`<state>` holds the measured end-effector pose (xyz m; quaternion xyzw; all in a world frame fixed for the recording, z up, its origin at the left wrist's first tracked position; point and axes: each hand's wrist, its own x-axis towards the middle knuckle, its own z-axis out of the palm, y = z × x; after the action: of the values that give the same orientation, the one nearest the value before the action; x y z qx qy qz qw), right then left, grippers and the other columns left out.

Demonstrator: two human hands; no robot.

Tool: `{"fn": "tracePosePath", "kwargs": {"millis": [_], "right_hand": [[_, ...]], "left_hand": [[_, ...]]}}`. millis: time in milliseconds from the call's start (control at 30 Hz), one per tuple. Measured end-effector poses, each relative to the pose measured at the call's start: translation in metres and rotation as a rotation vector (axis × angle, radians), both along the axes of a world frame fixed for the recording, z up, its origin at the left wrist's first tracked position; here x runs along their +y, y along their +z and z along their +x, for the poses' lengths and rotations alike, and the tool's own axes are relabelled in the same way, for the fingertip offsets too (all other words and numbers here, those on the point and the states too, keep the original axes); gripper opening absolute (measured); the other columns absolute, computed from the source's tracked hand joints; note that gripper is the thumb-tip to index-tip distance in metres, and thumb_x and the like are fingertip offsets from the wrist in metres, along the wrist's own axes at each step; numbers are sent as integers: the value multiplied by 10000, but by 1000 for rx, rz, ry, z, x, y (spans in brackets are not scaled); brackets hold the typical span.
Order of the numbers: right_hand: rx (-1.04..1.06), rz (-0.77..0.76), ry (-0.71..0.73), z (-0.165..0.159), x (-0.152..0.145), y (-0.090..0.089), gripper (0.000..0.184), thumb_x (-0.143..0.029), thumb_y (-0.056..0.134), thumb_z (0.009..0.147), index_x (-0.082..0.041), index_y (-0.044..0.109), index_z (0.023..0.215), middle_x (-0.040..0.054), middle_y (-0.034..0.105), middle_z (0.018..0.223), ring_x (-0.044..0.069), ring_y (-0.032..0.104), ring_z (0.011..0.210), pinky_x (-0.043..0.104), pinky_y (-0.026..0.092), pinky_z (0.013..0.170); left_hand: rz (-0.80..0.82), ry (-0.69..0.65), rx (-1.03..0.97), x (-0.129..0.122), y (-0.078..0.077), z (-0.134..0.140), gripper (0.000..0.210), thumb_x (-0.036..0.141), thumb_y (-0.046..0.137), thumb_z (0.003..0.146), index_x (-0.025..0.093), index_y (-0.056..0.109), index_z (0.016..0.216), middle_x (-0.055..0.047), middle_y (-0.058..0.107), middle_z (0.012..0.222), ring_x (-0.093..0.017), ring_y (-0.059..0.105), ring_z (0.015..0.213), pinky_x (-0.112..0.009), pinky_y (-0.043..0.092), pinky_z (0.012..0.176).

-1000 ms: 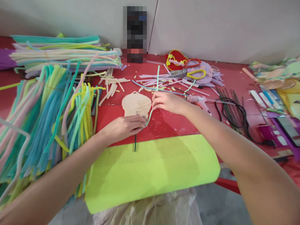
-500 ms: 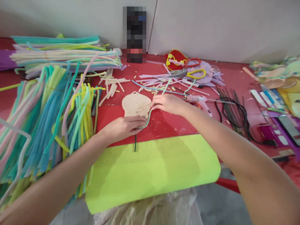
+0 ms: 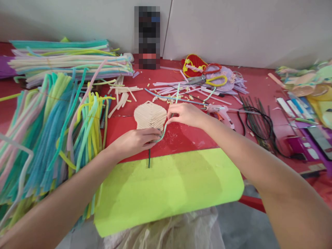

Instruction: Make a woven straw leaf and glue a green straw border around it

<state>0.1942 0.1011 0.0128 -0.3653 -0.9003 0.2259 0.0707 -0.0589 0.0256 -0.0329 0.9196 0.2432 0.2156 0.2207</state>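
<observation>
A cream leaf shape made of pipe cleaners (image 3: pixel 149 113) lies on the red table, with dark stem wires (image 3: pixel 149 162) coming out below. My left hand (image 3: pixel 142 140) is closed over the leaf's lower end, pressing it and one end of a pale green pipe cleaner (image 3: pixel 164 129); its fingertips partly hide the join. At the leaf's right edge, my right hand (image 3: pixel 183 114) pinches the same pipe cleaner between thumb and fingers. From there the strand curves down to my left hand, and its free end sticks up above my right hand.
Bundles of coloured pipe cleaners (image 3: pixel 52 138) fill the left side. Scissors (image 3: pixel 216 81), lilac pieces and a glue gun (image 3: pixel 218 110) lie behind my right hand. A black cable (image 3: pixel 271 129) is at right. A lime-green sheet (image 3: pixel 168 190) covers the front edge.
The free end of the green pipe cleaner has swung left and now stands more upright. My right hand's fingers have parted slightly around it; my left hand stays in place.
</observation>
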Motion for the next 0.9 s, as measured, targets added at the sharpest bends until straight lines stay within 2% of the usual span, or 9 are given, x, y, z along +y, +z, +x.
{"fn": "tracePosePath", "kwargs": {"millis": [500, 900], "right_hand": [[-22, 53, -49, -4, -2, -7, 115, -304, 667, 866, -194, 667, 833, -6, 652, 900, 136, 571, 827, 254, 313, 669], [-40, 43, -72, -6, -3, -7, 128, -316, 660, 873, -193, 671, 840, -3, 660, 908, 132, 561, 812, 256, 311, 673]], "left_hand": [[-34, -4, -46, 1, -3, 2, 242, 232, 465, 972, 190, 675, 1085, -70, 619, 1294, -165, 609, 1186, -296, 496, 1052], [8, -13, -47, 3, -1, 3, 214, 223, 490, 957, 173, 678, 1046, -88, 645, 1252, -174, 648, 1113, -302, 521, 1009]]}}
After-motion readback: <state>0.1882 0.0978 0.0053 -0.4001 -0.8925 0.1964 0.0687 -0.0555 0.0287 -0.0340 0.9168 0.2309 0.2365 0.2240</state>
